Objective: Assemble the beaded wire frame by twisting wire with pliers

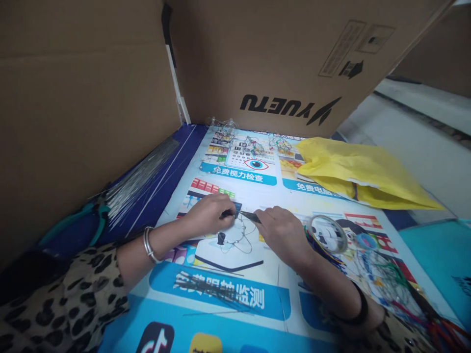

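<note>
My left hand (pixel 213 214) is closed in a pinch over the printed sheet, at one end of a thin wire loop (pixel 239 241). Small clear beads seem to sit along this loop, which hangs down onto the sheet. My right hand (pixel 282 234) grips a slim dark tool (pixel 250 216) whose pointed tip meets the wire beside my left fingertips. The tool's handle is hidden in my palm, so I cannot tell tweezers from fine pliers. A small black piece (pixel 221 239) lies below my left hand, near the loop.
Cardboard walls (pixel 257 54) stand behind and left. Straight wires (pixel 142 179) and teal-handled pliers (pixel 79 223) lie left. To the right are a yellow bag (pixel 353 169), a tape roll (pixel 327 234), tangled wires (pixel 382 277) and red-handled scissors (pixel 443 333). Dark wires (pixel 211 289) lie in front.
</note>
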Available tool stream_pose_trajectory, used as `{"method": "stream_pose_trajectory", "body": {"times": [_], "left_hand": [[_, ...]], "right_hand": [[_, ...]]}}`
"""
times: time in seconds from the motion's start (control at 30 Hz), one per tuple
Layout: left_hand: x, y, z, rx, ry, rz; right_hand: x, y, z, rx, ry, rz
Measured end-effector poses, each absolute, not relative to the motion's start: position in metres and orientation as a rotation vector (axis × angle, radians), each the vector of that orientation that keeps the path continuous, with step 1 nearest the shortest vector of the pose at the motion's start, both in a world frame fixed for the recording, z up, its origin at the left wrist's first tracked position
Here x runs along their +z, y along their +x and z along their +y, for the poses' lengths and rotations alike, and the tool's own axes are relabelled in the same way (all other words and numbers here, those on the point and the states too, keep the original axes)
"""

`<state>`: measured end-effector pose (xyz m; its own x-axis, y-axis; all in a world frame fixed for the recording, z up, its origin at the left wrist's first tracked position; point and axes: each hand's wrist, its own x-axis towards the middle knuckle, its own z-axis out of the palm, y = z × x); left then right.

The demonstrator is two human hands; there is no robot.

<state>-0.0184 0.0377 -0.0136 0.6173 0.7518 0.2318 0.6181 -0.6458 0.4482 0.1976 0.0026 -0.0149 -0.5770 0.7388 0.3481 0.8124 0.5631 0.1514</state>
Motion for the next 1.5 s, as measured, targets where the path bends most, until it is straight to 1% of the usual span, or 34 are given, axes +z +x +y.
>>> {"method": "stream_pose_trajectory", "body": {"times": [0.67,1.07,1.37,1.5], "left_hand": [[-0.0166,-0.0224,0.0396,0.605,2.44,1.077],[-0.0184,-0.0226,0.0405,0.629,2.479,1.044],[-0.0221,-0.0237,0.041,0.782,2.345,0.979],[-0.0218,-0.0225,0.0415,0.767,2.328,0.963]], "right_hand": [[-0.0116,0.199,-0.0021,-0.477,-1.276,-2.653],[-0.0105,0.1954,0.0018,-0.34,-1.298,-2.575],[-0.0078,0.1936,0.0022,-0.248,-1.374,-2.553],[-0.0065,0.1915,0.0018,-0.216,-1.386,-2.554]]}}
